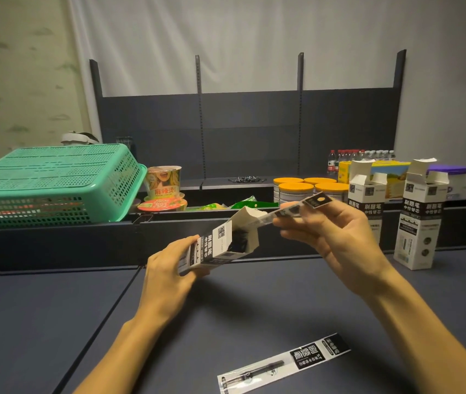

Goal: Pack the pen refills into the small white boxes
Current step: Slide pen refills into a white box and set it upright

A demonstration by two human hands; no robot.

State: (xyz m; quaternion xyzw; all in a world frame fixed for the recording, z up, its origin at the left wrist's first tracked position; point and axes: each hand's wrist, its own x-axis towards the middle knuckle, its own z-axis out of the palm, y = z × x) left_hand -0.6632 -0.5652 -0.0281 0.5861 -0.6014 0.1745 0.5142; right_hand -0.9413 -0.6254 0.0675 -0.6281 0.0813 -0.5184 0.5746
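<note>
My left hand (166,268) grips a small white box (220,245) with black print, tilted, its open top facing right. My right hand (337,231) pinches a packaged pen refill (305,206) whose lower end sits at the box's open mouth. Another packaged refill (283,362) lies flat on the dark table near the front. Two more white boxes (366,194) (422,214) stand upright with open flaps at the right, beyond my right hand.
A green plastic basket (53,183) lies upside down at the left on a raised ledge. Instant noodle cups (163,180), orange-lidded cans (297,189), water bottles (359,156) and a yellow carton (345,169) stand behind the ledge. A dark shelf back panel (249,132) rises behind.
</note>
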